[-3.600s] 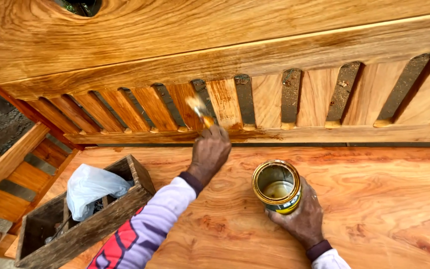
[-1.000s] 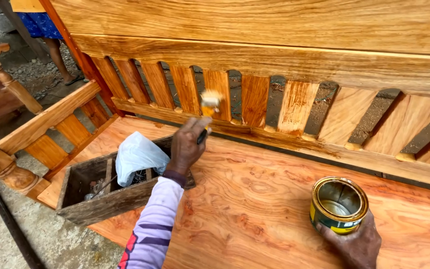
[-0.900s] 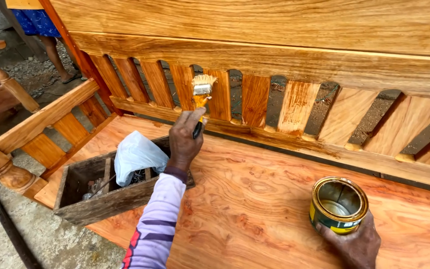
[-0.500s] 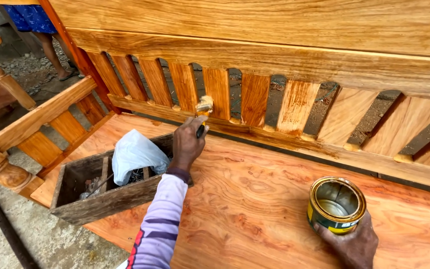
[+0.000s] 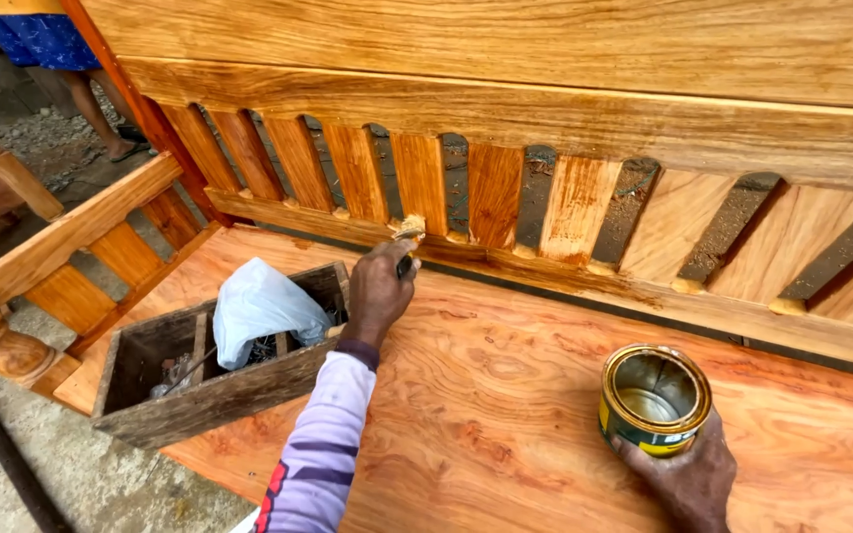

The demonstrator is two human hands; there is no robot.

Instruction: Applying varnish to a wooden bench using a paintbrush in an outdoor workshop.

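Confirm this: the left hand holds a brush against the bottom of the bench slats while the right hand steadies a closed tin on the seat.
Not quite. The head view shows the tin is open, not closed. The rest holds: left hand, brush, right hand.

The wooden crate (image 5: 204, 390) sat on the left end of the bench seat (image 5: 505, 415), a plastic bag (image 5: 264, 306) inside it beside what may have been tools. Behind the seat rose the slatted backrest (image 5: 565, 197). The left hand (image 5: 377, 291) held a paintbrush (image 5: 409, 235) against the backrest's lower rail, right of the crate. Further right, the tin can (image 5: 654, 397) rested on the seat in the right hand (image 5: 688, 479).
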